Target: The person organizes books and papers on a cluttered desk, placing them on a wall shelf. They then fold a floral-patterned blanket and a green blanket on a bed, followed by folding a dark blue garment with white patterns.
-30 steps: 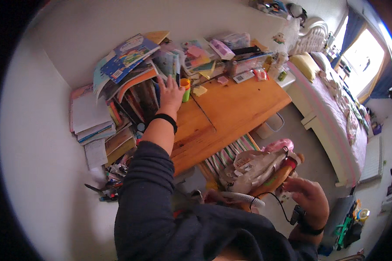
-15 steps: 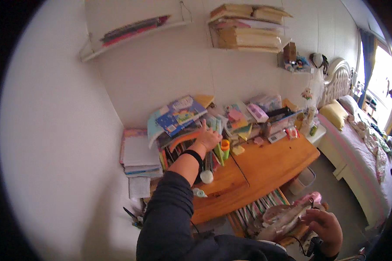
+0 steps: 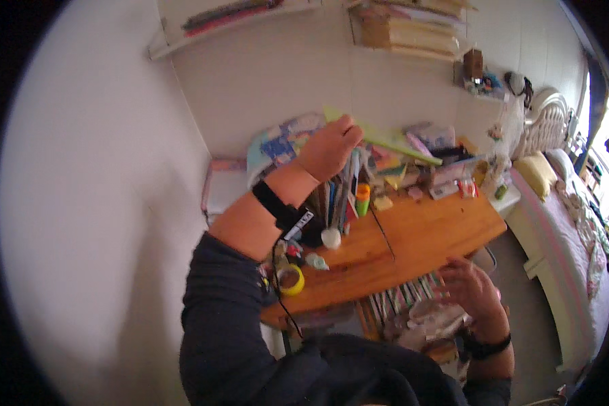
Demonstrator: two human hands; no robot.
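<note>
Left hand (image 3: 328, 145) is reaching over the back of the wooden bench (image 3: 413, 233), its fingers clamped on the end of a thin yellow-green sheet (image 3: 392, 139), apparently to hold it clear of the upright books (image 3: 335, 196) below. Right hand (image 3: 470, 287) is hovering off the bench's front edge, fingers apart and empty, above a bag (image 3: 426, 318).

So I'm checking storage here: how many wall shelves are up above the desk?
2: one shelf upper left with flat items, one shelf right of it stacked with books. More may be out of view.
</note>
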